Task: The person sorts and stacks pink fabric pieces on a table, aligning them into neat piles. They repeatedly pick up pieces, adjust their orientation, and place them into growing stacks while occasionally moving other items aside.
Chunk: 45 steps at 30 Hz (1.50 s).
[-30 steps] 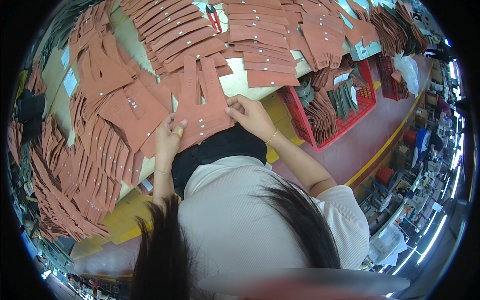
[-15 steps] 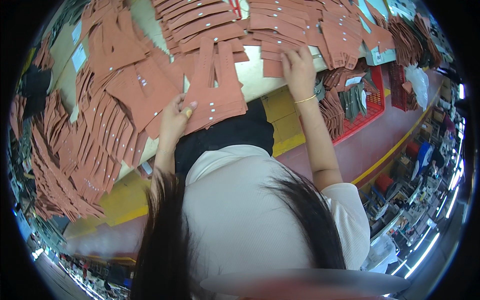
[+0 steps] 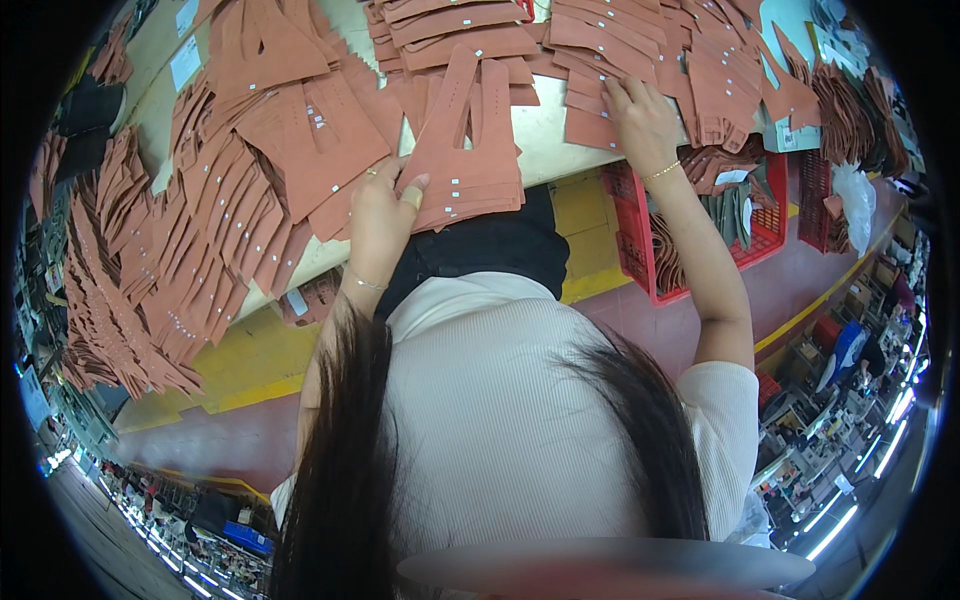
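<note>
A stack of reddish-brown cut leather-like pieces [image 3: 465, 170], each with a slot, two straps and small white stickers, lies at the table's near edge against my body. My left hand [image 3: 382, 212] grips its left side, thumb on top and other fingers partly hidden. To the right, my right hand [image 3: 645, 122] bends its fingers down onto the edge of a fanned row of brown pieces [image 3: 592, 112]; its fingertips are partly hidden. More slotted pieces [image 3: 315, 140] lie overlapped left of my left hand.
Fanned brown pieces [image 3: 215, 215] cover the table's left side. Below the table on the right stands a red plastic crate [image 3: 640, 235] with brown and grey-green pieces, beside a darker red crate [image 3: 815, 205] and a clear plastic bag [image 3: 853, 205]. White paper labels [image 3: 185, 62] lie far left.
The whole view has shifted, so the table sits higher and further right. My left hand still holds the near stack, and my right hand stays at the fanned row, its fingers slightly further over the pieces.
</note>
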Tool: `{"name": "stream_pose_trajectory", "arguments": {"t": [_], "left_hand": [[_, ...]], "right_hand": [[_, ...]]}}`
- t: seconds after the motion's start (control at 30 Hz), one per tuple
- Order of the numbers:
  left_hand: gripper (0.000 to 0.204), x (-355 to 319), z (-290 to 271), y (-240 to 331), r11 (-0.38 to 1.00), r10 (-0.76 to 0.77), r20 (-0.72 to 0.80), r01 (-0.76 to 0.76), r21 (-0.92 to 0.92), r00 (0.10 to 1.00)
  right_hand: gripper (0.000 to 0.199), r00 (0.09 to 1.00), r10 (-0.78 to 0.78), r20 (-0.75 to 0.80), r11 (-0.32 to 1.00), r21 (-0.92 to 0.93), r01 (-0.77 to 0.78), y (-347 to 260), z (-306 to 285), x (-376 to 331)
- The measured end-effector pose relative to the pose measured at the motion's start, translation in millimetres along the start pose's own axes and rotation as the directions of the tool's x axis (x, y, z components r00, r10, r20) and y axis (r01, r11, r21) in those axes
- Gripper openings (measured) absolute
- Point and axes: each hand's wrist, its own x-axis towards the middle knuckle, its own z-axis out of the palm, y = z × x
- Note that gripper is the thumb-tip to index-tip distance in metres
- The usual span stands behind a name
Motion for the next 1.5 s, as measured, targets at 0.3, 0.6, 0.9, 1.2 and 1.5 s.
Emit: {"name": "stream_pose_trajectory", "arguments": {"t": [0.3,0.6,0.9,1.2,1.5], "left_hand": [[0.025,-8.7,10.7,2.7,0.890,0.311,-0.169,-0.224,0.397,0.935],[0.021,-6.7,-15.0,16.8,0.762,-0.114,0.182,0.203,-0.614,0.977],[0.026,-27.6,-105.0,48.6,0.527,-0.096,0.143,0.172,-0.832,0.985],[0.030,-55.0,-165.0,31.1,0.520,-0.263,-0.381,-0.202,-0.830,0.886],[0.038,-70.7,-172.6,3.7,0.442,-0.393,-0.431,-0.244,-0.863,0.812]], "right_hand": [[0.008,0.972,-0.221,0.086,0.971,-0.073,0.227,12.0,0.7,9.4],[0.009,0.992,-0.037,-0.124,0.997,0.064,0.046,24.3,-17.0,34.3],[0.013,0.984,0.094,-0.151,0.977,0.204,-0.062,27.8,-109.3,84.6],[0.028,0.904,-0.100,-0.415,0.932,0.280,0.231,-54.6,-141.5,87.2],[0.015,0.872,-0.471,-0.130,0.724,0.509,0.467,-154.4,-40.4,-0.8]]}}
